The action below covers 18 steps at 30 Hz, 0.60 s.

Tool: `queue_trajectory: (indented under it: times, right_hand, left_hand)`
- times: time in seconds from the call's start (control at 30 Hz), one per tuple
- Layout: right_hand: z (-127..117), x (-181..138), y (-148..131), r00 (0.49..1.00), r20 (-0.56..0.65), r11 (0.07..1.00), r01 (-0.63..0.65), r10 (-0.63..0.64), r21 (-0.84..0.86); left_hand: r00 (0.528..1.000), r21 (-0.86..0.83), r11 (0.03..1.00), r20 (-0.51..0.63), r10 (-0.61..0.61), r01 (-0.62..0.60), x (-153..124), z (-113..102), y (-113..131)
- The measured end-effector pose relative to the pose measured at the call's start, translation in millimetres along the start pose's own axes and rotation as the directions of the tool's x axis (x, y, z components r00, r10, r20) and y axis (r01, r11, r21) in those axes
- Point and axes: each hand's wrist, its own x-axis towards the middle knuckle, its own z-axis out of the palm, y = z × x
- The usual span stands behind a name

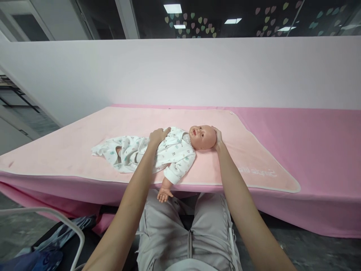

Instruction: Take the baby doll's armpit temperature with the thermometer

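Observation:
A baby doll [201, 137] lies on its back on a light pink mat [84, 131], head to the right. It wears a white printed romper [175, 152], and one bare arm hangs over the table's near edge. My left hand [158, 136] rests on the doll's chest, fingers curled over the romper's fabric. My right hand [217, 137] cups the top of the doll's head, fingers wrapped round it.
The mat covers a long table draped in darker pink cloth [318, 150]. A white partition wall [180, 71] stands behind it. I sit close to the table, grey trousers [183, 229] below. A white tubular frame [56, 222] and blue fabric [42, 256] are at lower left.

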Motion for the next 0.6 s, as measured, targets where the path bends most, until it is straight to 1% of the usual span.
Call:
queue_trajectory:
  times: [0.07, 0.13, 0.2, 0.23, 0.27, 0.3, 0.33, 0.37, 0.4, 0.43, 0.5, 0.53, 0.57, 0.6]
  right_hand:
    - [0, 0, 0, 0.999, -0.032, 1.000, 0.015, -0.016, -0.016]
    - [1, 0, 0, 0.998, -0.049, 0.999, 0.038, -0.038, -0.011]
    - [1, 1, 1, 0.998, -0.057, 0.999, 0.035, -0.035, 0.004]
    - [2, 2, 2, 0.997, -0.073, 0.999, 0.035, -0.035, 0.002]
    - [2, 3, 3, 0.992, -0.115, 0.999, 0.052, -0.054, -0.015]
    - [2, 5, 3, 0.974, -0.201, 0.994, 0.097, -0.106, -0.054]
    - [2, 7, 2, 0.932, -0.314, 0.982, 0.155, -0.182, -0.110]
    - [1, 9, 1, 0.861, -0.432, 0.961, 0.211, -0.269, -0.177]
    - [1, 11, -2, 0.770, -0.533, 0.935, 0.257, -0.350, -0.244]
    - [1, 12, -5, 0.680, -0.606, 0.910, 0.289, -0.413, -0.296]
    - [1, 12, -14, 0.544, -0.683, 0.872, 0.336, -0.488, -0.355]
    - [3, 10, -18, 0.467, -0.694, 0.834, 0.373, -0.547, -0.407]
    - [5, 7, -21, 0.361, -0.682, 0.765, 0.412, -0.637, -0.496]
    - [9, 5, -22, 0.242, -0.630, 0.662, 0.437, -0.738, -0.608]
  left_hand:
    - [0.998, -0.133, 0.991, -0.065, -0.006, -0.003, -1, 1, 0]
    - [0.990, -0.322, 0.944, -0.143, 0.018, -0.064, -7, 0, 1]
    - [0.970, -0.464, 0.867, -0.233, 0.075, -0.179, -17, -1, 2]
    - [0.950, -0.493, 0.834, -0.291, 0.112, -0.249, -24, -1, 4]
    - [0.923, -0.494, 0.807, -0.350, 0.157, -0.325, -31, -2, 5]
    - [0.890, -0.475, 0.784, -0.405, 0.209, -0.400, -38, -2, 7]
    - [0.857, -0.448, 0.760, -0.435, 0.275, -0.471, -45, -3, 9]
    - [0.831, -0.428, 0.731, -0.427, 0.355, -0.532, -52, -3, 11]
    - [0.811, -0.419, 0.700, -0.386, 0.439, -0.578, -57, -2, 12]
    - [0.792, -0.422, 0.670, -0.328, 0.515, -0.610, -61, -2, 14]
    - [0.764, -0.462, 0.625, -0.220, 0.607, -0.630, -64, 0, 15]
    - [0.765, -0.491, 0.611, -0.204, 0.611, -0.620, -64, 1, 15]
    - [0.781, -0.523, 0.607, -0.215, 0.586, -0.599, -63, 2, 15]
    - [0.810, -0.555, 0.610, -0.236, 0.536, -0.565, -61, 3, 15]
